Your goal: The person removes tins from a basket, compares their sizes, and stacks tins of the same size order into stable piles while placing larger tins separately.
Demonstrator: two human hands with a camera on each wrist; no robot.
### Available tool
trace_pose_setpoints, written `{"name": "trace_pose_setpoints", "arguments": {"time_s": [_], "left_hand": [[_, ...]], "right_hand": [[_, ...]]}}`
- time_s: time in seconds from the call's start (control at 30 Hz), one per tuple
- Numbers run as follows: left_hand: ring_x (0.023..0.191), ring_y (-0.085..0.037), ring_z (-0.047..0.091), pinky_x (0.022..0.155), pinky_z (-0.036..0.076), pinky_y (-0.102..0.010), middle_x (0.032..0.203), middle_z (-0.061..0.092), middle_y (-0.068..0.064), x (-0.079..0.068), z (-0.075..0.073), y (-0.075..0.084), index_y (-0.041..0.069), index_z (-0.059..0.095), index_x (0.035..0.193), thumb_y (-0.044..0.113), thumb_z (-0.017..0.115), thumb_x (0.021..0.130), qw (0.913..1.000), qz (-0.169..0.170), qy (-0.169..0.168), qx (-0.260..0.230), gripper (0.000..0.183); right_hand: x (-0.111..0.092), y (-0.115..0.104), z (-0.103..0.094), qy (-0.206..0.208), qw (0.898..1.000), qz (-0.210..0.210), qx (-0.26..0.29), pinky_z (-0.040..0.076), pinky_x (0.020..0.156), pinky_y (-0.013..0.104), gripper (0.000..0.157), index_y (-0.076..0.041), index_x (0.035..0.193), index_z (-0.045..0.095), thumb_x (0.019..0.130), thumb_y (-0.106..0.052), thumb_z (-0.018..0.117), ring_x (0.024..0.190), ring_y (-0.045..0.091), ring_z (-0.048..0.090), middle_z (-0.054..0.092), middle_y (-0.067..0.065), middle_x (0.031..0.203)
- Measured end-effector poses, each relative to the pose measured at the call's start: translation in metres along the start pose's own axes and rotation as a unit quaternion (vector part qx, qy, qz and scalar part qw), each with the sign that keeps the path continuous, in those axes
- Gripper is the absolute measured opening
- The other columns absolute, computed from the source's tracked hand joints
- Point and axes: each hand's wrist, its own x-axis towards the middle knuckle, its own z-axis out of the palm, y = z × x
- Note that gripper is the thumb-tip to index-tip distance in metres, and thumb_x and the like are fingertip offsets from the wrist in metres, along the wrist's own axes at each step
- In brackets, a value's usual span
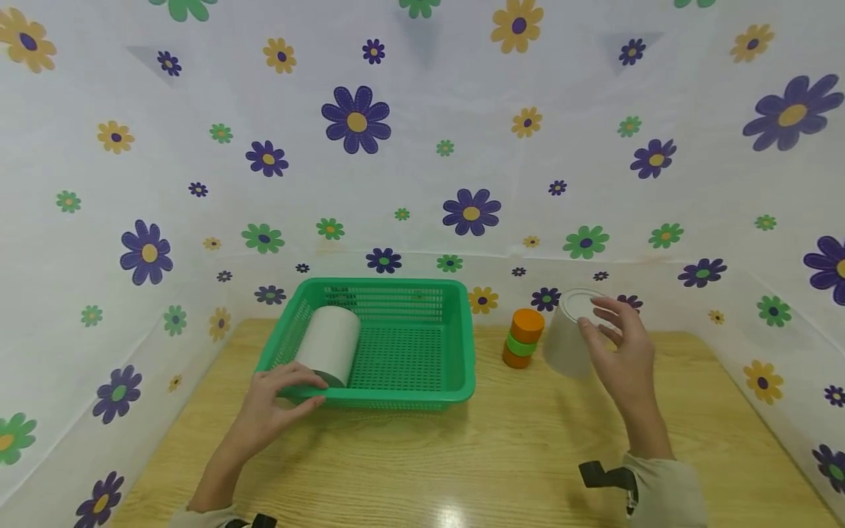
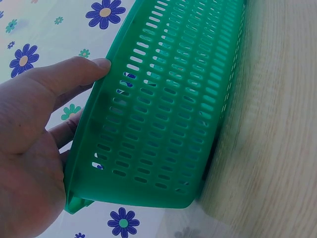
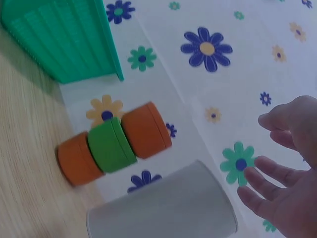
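A green slotted basket point(image 1: 396, 396) stands on the wooden table, with a white cylinder point(image 1: 328, 343) lying on its side in the left half. My left hand point(image 1: 290, 389) grips the basket's front left corner. In the left wrist view the thumb point(image 2: 74, 74) lies on the outside of the basket wall point(image 2: 163, 114) and the fingers curl behind the rim. To the right an upturned white cup point(image 1: 568, 341) stands tilted. My right hand point(image 1: 604, 323) hovers at its upper end with fingers spread. The right wrist view shows a small gap between those fingers point(image 3: 282, 173) and the cup point(image 3: 163, 208).
A stack of orange, green and orange round pieces point(image 1: 524, 339) stands between the basket and the cup, also seen in the right wrist view point(image 3: 111, 144). Flowered sheets wall the table on three sides. Bare wood lies in front of the basket.
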Motion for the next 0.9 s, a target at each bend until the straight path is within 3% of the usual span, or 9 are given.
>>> {"name": "trace_pose_setpoints", "arguments": {"time_s": [0.2,0.33,0.43,0.7,0.9], "left_hand": [[0.099,-0.009,0.056,0.078,0.023,-0.039,0.1,0.063,0.015,0.002,0.001,0.001,0.031,0.068,0.096,0.025,0.078,0.079,1.0,0.001,-0.004,-0.005,0.021],[0.099,-0.009,0.056,0.078,0.023,-0.039,0.099,0.064,0.015,0.002,0.002,0.003,0.031,0.068,0.096,0.025,0.079,0.078,1.0,0.006,-0.003,-0.006,0.022],[0.098,-0.009,0.056,0.078,0.023,-0.038,0.099,0.064,0.015,0.003,0.003,0.004,0.03,0.068,0.096,0.024,0.079,0.078,0.9999,0.009,-0.004,-0.008,0.022],[0.1,-0.01,0.056,0.079,0.024,-0.039,0.1,0.063,0.015,0.003,0.001,0.004,0.03,0.069,0.096,0.025,0.079,0.077,1.0,-0.002,-0.003,-0.003,0.022],[0.1,-0.01,0.055,0.08,0.024,-0.04,0.101,0.063,0.016,0.001,0.0,0.001,0.031,0.069,0.097,0.026,0.079,0.077,1.0,-0.005,-0.005,-0.001,0.023]], "right_hand": [[-0.01,-0.034,0.009,-0.073,0.996,-0.022,0.051,0.045,0.088,0.02,0.037,0.0,0.125,0.054,0.089,-0.002,0.063,0.108,0.016,0.056,0.055,0.011,0.124],[-0.014,-0.056,0.013,-0.123,0.99,-0.036,0.064,0.047,0.089,0.03,0.039,0.005,0.126,0.05,0.089,0.001,0.062,0.108,0.022,0.057,0.056,0.015,0.124],[-0.015,-0.063,0.016,-0.141,0.988,-0.038,0.059,0.047,0.088,0.039,0.039,0.004,0.126,0.049,0.09,0.0,0.061,0.108,0.024,0.058,0.056,0.014,0.124],[-0.019,-0.074,0.034,-0.187,0.978,-0.046,0.084,0.047,0.087,0.046,0.039,0.001,0.126,0.05,0.089,0.0,0.063,0.11,0.036,0.057,0.055,0.016,0.125],[-0.021,-0.089,0.053,-0.227,0.969,-0.026,0.092,0.047,0.089,0.045,0.041,-0.001,0.129,0.048,0.091,-0.007,0.062,0.113,0.035,0.056,0.052,0.014,0.129]]}}
